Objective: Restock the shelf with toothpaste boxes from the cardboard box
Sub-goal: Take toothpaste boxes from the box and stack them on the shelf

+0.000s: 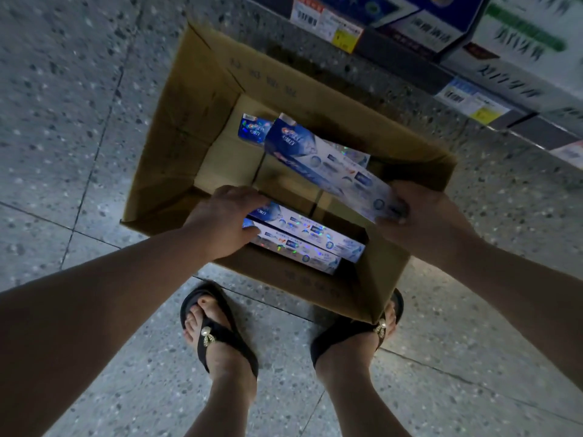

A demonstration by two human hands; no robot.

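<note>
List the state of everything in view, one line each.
Carton: open, flaps up, on the floor.
Lifted box: tilted, raised, held at one end.
Pair: lying flat at the carton's near end.
Upright box: standing on end at the far corner.
Left hand: grips the pair.
Right hand: pinches the lifted box.
Shelf: stocked, price tags on its edge.

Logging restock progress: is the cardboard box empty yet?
Not empty: two toothpaste boxes lie at its near end, another at the far end.
</note>
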